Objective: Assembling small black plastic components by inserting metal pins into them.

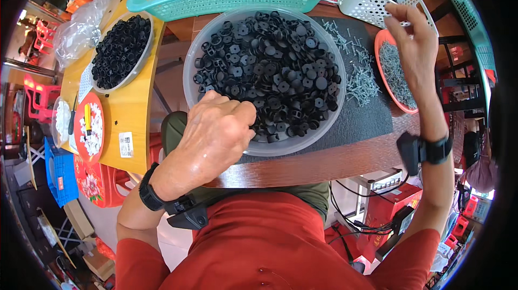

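My left hand [216,131] is curled over the tub [288,146] of black plastic caps [275,63], at seven o'clock; its hold I cannot tell. My right hand [416,47], half open, seemingly empty, is at two o'clock.

My feed comes through bright, the middle evenly lit and sharp enough that I can pick out single black caps [270,69], though the gaps between them sink to near-black. I get a soft sheen along the near edge of the brown counter [313,168] and pale glare off the clear plastic bag [81,33] at far left. On the left, the red stools [40,98] look glowing, almost washed out. Toward my rim straight lines bend, the teal basket [468,15] at far right curving hard, and small details soften before the black corners.
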A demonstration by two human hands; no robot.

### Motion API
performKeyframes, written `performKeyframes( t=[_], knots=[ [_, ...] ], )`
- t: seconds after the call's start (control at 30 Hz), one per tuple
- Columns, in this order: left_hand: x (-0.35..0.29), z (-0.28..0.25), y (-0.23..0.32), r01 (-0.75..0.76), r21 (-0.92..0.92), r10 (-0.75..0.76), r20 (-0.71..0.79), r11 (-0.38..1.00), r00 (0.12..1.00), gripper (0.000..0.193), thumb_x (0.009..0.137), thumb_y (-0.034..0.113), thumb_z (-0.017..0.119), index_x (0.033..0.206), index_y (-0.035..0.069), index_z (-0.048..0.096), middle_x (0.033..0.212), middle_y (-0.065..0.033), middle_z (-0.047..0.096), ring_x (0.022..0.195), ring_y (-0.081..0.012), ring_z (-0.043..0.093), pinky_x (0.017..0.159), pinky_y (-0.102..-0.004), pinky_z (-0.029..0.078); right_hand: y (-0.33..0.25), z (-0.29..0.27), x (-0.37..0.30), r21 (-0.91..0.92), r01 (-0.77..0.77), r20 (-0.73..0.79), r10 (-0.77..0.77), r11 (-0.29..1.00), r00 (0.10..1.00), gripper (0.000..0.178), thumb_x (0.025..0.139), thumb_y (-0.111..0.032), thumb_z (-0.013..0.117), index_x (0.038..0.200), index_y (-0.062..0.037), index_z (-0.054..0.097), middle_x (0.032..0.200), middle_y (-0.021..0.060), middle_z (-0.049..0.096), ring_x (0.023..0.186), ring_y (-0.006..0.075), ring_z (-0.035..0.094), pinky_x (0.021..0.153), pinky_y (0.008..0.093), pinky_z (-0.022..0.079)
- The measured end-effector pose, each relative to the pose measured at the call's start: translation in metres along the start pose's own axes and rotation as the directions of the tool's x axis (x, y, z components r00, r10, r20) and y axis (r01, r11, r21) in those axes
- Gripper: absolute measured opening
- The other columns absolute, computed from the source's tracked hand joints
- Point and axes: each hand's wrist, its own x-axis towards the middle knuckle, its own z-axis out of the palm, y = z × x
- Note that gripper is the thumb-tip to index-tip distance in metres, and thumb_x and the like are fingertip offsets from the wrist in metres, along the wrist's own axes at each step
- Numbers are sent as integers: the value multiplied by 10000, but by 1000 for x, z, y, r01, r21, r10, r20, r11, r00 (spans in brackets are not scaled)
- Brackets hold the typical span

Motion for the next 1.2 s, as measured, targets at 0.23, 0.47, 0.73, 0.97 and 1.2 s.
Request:
performKeyframes(
  t=[0.23,0.47,0.73,0.97,1.2],
  knots=[
    [-2,-7,-3,-6,45,8,-46,999,999,154,623,-19,668,712,14,547,608,-74,521,592,-257,520,631,-346,391,-54,5,-68,237,60,97,-85,970,992,154,758,19,635,905,-24,624,840,79,624,728,201,572,618,281,448],
    [-14,-16,1,309,-565,-398,-36,765,917,137,724,-81,653,832,-1,628,784,-9,618,708,-51,559,639,-188,444,-104,16,-103,560,-75,216,-58,825,975,210,693,83,651,877,-17,635,837,90,628,748,233,571,648,311,454],
    [-20,-11,7,168,-963,-503,41,209,864,147,760,-33,690,894,-30,628,830,-57,642,745,-86,597,667,-205,490,-153,43,-115,747,-186,259,-22,639,966,207,680,54,677,871,-16,635,809,79,626,699,241,551,625,323,441],
    [-23,1,20,92,-983,-573,-16,160,819,173,788,-31,681,955,-45,638,865,-68,648,772,-102,609,717,-228,503,-152,46,-111,655,25,83,-105,755,991,205,669,58,673,851,-16,615,792,85,603,677,238,533,590,318,427],
    [-25,8,20,79,-971,-542,-58,225,839,228,765,-35,701,979,-50,623,882,-92,654,796,-112,615,742,-235,500,-154,47,-111,512,246,6,-289,823,957,295,650,77,699,919,-21,628,845,83,613,716,207,545,574,288,434]
  ],
)
